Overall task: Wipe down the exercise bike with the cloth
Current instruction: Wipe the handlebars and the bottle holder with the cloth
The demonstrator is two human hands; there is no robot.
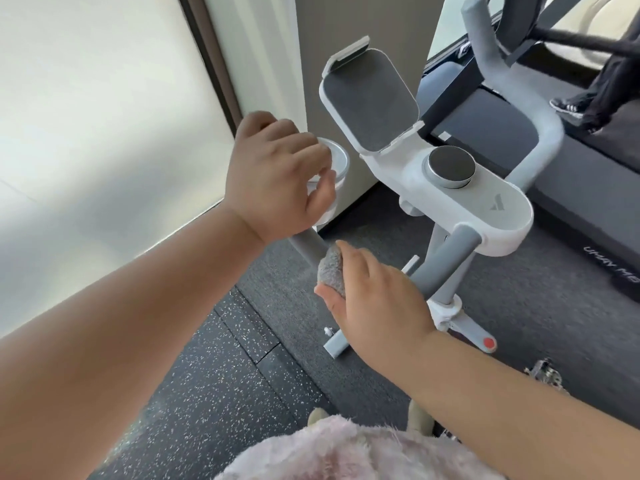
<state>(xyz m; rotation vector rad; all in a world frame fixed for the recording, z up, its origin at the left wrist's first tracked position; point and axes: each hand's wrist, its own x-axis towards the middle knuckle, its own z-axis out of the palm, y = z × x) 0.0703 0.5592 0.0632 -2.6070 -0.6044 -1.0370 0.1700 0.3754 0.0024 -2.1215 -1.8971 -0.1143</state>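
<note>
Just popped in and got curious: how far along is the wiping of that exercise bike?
Nothing shows as finished; no surface looks freshly wiped or wet. In hand: the right hand presses a balled grey cloth against the left handlebar grip, while the left hand steadies the cup holder. Seemingly left: the tablet holder, the round knob, the white console and the far handlebar.

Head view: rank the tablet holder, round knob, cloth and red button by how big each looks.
1. tablet holder
2. round knob
3. cloth, mostly hidden in the right hand, so unsure
4. red button
</note>
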